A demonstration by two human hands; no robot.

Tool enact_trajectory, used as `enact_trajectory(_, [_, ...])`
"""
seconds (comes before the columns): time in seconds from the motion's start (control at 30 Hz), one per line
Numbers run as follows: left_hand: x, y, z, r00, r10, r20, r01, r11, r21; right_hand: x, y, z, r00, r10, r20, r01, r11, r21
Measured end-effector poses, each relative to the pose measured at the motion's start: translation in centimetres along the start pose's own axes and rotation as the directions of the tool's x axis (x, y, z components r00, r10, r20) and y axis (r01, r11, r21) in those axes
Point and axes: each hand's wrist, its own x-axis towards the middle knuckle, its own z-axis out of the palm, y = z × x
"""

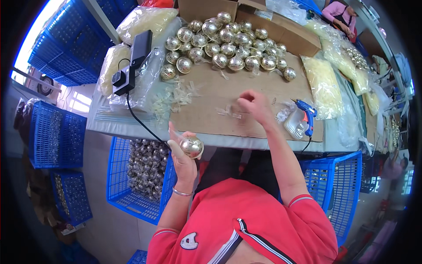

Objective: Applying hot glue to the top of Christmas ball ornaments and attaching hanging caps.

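My left hand point(183, 162) is closed around a shiny gold ball ornament point(191, 146) just off the table's front edge. A clear strip seems to stand up beside the ball, near the fingers. Over the cardboard sheet point(206, 121), my right hand point(255, 104) is closed with its fingertips curled in; whether anything sits in them cannot be made out. Small clear plastic pieces point(229, 112) lie just left of that hand. To its right are a blue glue gun point(309, 117) and a clear plastic tray point(295, 125). Many similar gold balls point(227, 48) are heaped at the back.
A black power strip point(125, 81) trails its cable over the front edge at left. Pale yellow bags point(323, 87) flank the work area. Below the table stand blue crates, one filled with silvery balls point(148, 169). A person point(342, 17) sits at the far right.
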Motion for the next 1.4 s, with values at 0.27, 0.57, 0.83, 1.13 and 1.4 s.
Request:
enact_trajectory(0.27, [0.2,0.0,0.7,1.000,0.008,0.014,-0.009,0.999,0.049,0.6,2.3,4.8,0.971,-0.235,-0.033,0.214,0.926,-0.312])
enact_trajectory(0.57, [3.8,-2.2,1.3,0.994,0.018,0.106,-0.038,0.980,0.196,-6.8,-3.7,-0.4,0.844,-0.232,0.483,-0.061,0.854,0.516])
enact_trajectory(0.83, [2.4,-3.1,4.5,0.936,-0.177,0.304,0.168,0.984,0.053,-8.8,-4.2,1.3,0.942,-0.078,0.327,-0.100,0.863,0.495])
enact_trajectory(1.13, [0.9,-4.4,5.0,0.926,-0.087,0.367,0.071,0.996,0.055,-9.5,-2.7,1.0,0.984,0.056,0.170,-0.141,0.829,0.542])
enact_trajectory(1.4, [0.8,-4.4,5.5,0.952,-0.098,0.289,0.104,0.995,-0.005,-9.2,-1.5,1.6,0.988,0.058,0.140,-0.127,0.822,0.554])
